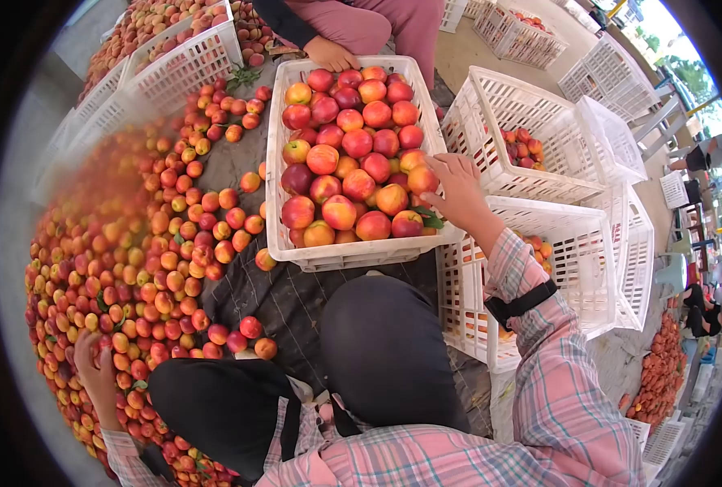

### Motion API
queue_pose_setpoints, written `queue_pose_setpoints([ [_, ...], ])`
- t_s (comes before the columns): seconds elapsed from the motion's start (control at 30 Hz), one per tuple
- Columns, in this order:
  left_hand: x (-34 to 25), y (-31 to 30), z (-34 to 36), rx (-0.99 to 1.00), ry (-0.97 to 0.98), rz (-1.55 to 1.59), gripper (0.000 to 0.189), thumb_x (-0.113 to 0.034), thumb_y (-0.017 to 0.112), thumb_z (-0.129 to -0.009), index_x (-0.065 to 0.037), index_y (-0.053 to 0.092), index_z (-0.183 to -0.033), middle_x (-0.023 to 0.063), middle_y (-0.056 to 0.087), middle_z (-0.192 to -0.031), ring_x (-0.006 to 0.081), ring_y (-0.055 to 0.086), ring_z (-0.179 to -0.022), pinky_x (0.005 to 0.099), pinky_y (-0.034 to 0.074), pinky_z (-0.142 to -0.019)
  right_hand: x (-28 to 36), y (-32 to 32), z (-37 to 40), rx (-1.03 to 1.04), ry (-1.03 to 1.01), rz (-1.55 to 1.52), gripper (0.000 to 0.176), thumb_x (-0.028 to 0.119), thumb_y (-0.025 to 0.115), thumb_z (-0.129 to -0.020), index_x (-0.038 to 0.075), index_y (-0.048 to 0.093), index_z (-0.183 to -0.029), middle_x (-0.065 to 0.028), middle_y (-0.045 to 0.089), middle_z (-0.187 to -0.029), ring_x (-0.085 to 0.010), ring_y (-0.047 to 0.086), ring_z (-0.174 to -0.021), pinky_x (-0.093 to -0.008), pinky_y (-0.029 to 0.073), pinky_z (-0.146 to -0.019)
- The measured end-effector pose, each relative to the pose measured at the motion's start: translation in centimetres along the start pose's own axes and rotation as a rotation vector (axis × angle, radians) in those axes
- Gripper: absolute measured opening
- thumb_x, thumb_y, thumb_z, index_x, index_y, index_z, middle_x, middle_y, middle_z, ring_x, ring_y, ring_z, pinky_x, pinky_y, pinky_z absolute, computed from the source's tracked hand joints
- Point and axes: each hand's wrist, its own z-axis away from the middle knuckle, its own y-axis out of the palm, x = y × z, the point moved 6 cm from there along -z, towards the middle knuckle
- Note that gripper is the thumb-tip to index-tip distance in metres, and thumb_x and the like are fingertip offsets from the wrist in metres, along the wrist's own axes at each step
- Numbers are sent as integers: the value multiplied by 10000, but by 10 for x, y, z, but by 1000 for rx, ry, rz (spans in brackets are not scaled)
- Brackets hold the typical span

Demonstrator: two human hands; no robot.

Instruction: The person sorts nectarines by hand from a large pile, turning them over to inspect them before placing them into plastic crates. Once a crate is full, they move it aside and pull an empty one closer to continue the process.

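Observation:
A white plastic crate [275, 174] in front of me is filled with red and yellow nectarines [359, 185]. At its right rim is my right hand [461, 195], fingers stretched over the edge and touching a nectarine [422, 179]. A green leaf [430, 217] lies just below the fingertips. Far to the left, my left hand [95, 369] lies among the big loose heap of nectarines [146, 284], its fingers bent but apart, with no fruit visibly gripped. Another person's hand [331, 54] rests on the crate's far rim.
Two white crates stand at my right, the farther one [491, 174] and the nearer one [592, 268], each partly holding nectarines. Crates of peaches [186, 69] stand at the back left. Dark ground sheet [280, 304] shows around my knees. More crates [519, 36] are farther back.

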Motion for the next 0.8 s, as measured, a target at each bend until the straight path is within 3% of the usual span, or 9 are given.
queue_pose_setpoints([
  [0.07,65,21,68,-9,-121,135,210,-62,570,-851,-3,550,-1052,105,521,-1184,197,502,-1105,312,411,-885,1,-16,7,-45,10,3,540,235,738,-708,119,554,-1202,-62,523,-1153,-269,439,-1142,-430,309,-992],
  [0.1,80,36,102,94,-308,305,203,-49,563,-854,0,546,-1050,84,537,-1140,156,507,-1039,307,417,-872,0,-24,11,-90,29,3,494,212,730,-715,112,574,-1173,-67,532,-1136,-273,452,-1117,-419,324,-972],
  [0.13,85,50,131,123,-288,305,198,-50,567,-853,2,553,-1044,71,552,-1085,141,530,-965,304,436,-837,1,-29,18,-94,27,11,494,212,730,-715,112,574,-1173,-67,532,-1136,-273,452,-1117,-419,324,-972],
  [0.17,113,70,169,32,-430,413,165,-71,562,-873,12,569,-1016,62,582,-994,136,554,-848,276,455,-761,-1,-35,25,-115,77,-6,450,205,721,-726,110,590,-1146,-69,547,-1107,-276,466,-1096,-418,329,-960],
  [0.23,134,100,218,204,-397,297,160,-99,548,-900,18,584,-1003,43,599,-910,131,562,-769,242,459,-691,-1,-44,42,-141,129,-14,406,198,712,-737,108,606,-1118,-71,562,-1079,-278,479,-1075,-417,335,-948],
  [0.63,100,70,143,36,-403,639,179,-122,527,-918,21,587,-1008,29,610,-865,116,558,-745,234,456,-677,22,-60,141,-184,335,-60,281,165,695,-744,113,653,-1017,-58,599,-983,-267,516,-1017,-401,367,-898],
  [0.7,26,47,114,105,-503,680,202,-158,517,-925,5,593,-1017,48,615,-917,116,560,-814,246,463,-736,22,-59,143,-155,347,-59,254,146,691,-755,89,655,-1000,-72,614,-993,-272,528,-999,-390,378,-895],
  [0.77,-17,33,98,-92,-518,927,241,-210,503,-936,-1,596,-1015,66,600,-1009,124,547,-918,256,454,-811,20,-58,138,-175,324,-72,273,150,691,-749,102,651,-1014,-66,602,-983,-274,520,-997,-399,374,-890],
  [0.8,-25,34,91,-19,-514,1033,251,-200,485,-934,8,591,-1024,77,570,-1108,166,518,-1050,288,416,-923,20,-58,136,-188,305,-80,292,153,691,-742,116,646,-1028,-59,590,-974,-276,513,-995,-408,369,-885],
])
